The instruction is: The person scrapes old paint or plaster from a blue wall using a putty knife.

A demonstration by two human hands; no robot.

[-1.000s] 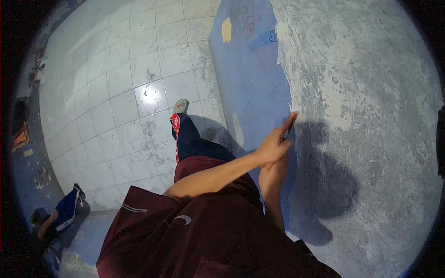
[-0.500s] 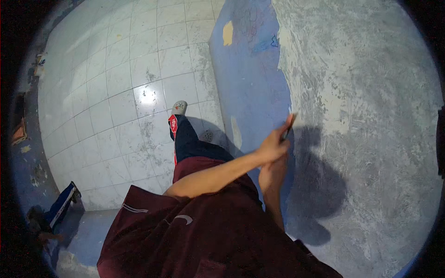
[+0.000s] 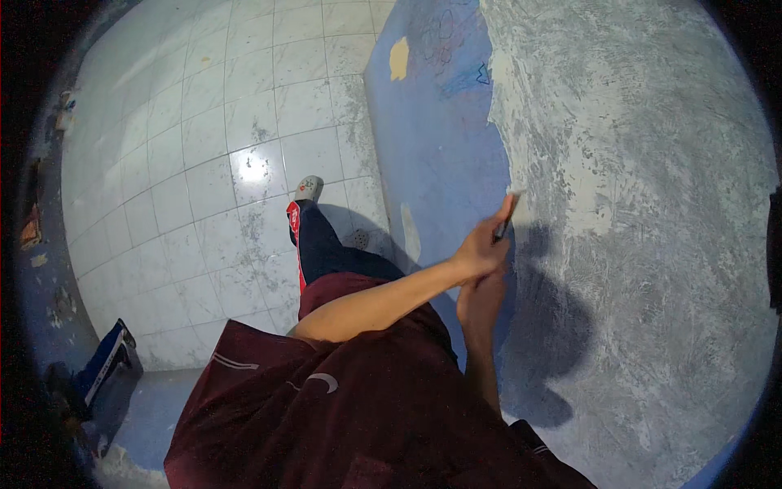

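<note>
My left hand (image 3: 479, 249) is closed round a scraper (image 3: 503, 226) with a dark handle, its thumb stretched along the tool toward the thin blade. The blade tip is at the wall, by the ragged edge where blue paint (image 3: 444, 155) meets the rough grey-white surface (image 3: 635, 244). Just below and pressed against the left hand, my right hand (image 3: 481, 298) is closed too, seemingly round the lower end of the handle. The left hand partly covers its fingers.
The pale tiled floor (image 3: 199, 191) lies to the left, with grey smudges. My shoe (image 3: 309, 188) stands near the wall's foot. Dark blue cloth with a white stripe (image 3: 104, 371) shows at the lower left. My shadow (image 3: 554, 318) falls on the wall.
Both hands stay together on the scraper and have shifted only slightly. The blade remains near the same paint edge. The whole view has moved a little.
</note>
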